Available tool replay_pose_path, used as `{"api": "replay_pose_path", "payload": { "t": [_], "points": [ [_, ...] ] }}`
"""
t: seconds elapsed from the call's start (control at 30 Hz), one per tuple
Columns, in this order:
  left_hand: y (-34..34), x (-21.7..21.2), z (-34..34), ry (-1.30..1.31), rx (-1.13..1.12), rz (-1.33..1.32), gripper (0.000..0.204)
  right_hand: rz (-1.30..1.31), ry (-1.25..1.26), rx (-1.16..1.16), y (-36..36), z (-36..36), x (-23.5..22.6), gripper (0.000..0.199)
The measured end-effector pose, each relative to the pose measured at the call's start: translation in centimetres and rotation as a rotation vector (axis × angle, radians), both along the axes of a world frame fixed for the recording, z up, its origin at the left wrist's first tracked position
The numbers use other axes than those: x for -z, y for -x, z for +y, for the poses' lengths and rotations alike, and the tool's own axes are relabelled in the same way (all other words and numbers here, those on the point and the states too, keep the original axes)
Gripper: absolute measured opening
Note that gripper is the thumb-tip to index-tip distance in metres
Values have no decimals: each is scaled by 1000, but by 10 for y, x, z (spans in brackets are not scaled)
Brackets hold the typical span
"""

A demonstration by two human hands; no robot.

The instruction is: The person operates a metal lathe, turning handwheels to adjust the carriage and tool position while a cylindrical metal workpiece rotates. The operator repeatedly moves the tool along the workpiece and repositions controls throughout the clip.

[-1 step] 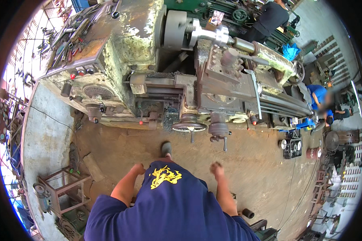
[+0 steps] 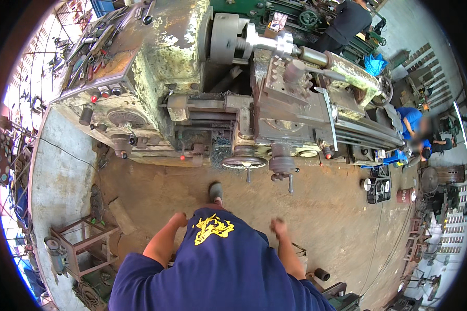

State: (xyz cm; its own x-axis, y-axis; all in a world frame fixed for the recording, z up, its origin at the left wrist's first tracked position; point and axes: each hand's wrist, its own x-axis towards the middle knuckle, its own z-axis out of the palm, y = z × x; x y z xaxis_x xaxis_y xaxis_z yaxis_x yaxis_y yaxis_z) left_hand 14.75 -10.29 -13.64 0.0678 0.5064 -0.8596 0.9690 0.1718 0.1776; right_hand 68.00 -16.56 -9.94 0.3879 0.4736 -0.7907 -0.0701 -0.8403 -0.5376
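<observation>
My left hand [image 2: 179,219] hangs beside my dark blue shirt, its fingers curled in. On the other side my right hand [image 2: 278,227] is held low with fingers curled. I see nothing in either hand, and both are apart from the machine. In front of me stands a large worn lathe. A shiny stepped metal workpiece [image 2: 268,44] sits between its chuck [image 2: 224,39] and tailstock [image 2: 355,75]. A long vernier caliper [image 2: 328,118] lies across the carriage, right of the tool post [image 2: 292,78]. The carriage handwheel [image 2: 244,162] and a crank handle [image 2: 290,184] face me.
Hand tools [image 2: 96,59] cover the headstock top. A metal stand [image 2: 83,243] is at the left by a pale wall. Right, a black crate [image 2: 380,189] sits on the brown floor. One person in dark clothes [image 2: 347,23] is behind the lathe; another in blue [image 2: 411,122] crouches far right.
My right hand has dropped slightly toward my body. The workpiece in the lathe shows a slightly different outline, as if turned. My left hand has hardly moved.
</observation>
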Motion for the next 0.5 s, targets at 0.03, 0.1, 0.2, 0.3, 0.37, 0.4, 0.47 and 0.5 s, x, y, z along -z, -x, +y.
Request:
{"api": "replay_pose_path", "payload": {
  "t": [0.03,0.1,0.2,0.3,0.37,0.4,0.47,0.5],
  "points": [
    [-4,-1,-13,24,55,-16,51,-15,158,-82,4,-48,20,27],
    [-7,5,-41,69,156,-49,49,54,306,-229,17,-128,49,29],
    [-11,15,-71,77,223,-72,44,27,284,-308,48,-196,71,32],
    [-7,6,-66,167,393,97,42,-32,167,-422,67,-216,89,35],
    [-12,-6,-55,148,407,122,40,-75,47,-478,75,-222,108,37],
    [-15,-11,-47,135,443,97,41,-100,-14,-492,78,-224,117,39],
    [-14,-17,-35,96,546,39,41,-145,-120,-487,82,-223,133,41],
    [-17,-14,-27,145,550,47,42,-166,-166,-478,83,-220,137,42]
  ]
}}
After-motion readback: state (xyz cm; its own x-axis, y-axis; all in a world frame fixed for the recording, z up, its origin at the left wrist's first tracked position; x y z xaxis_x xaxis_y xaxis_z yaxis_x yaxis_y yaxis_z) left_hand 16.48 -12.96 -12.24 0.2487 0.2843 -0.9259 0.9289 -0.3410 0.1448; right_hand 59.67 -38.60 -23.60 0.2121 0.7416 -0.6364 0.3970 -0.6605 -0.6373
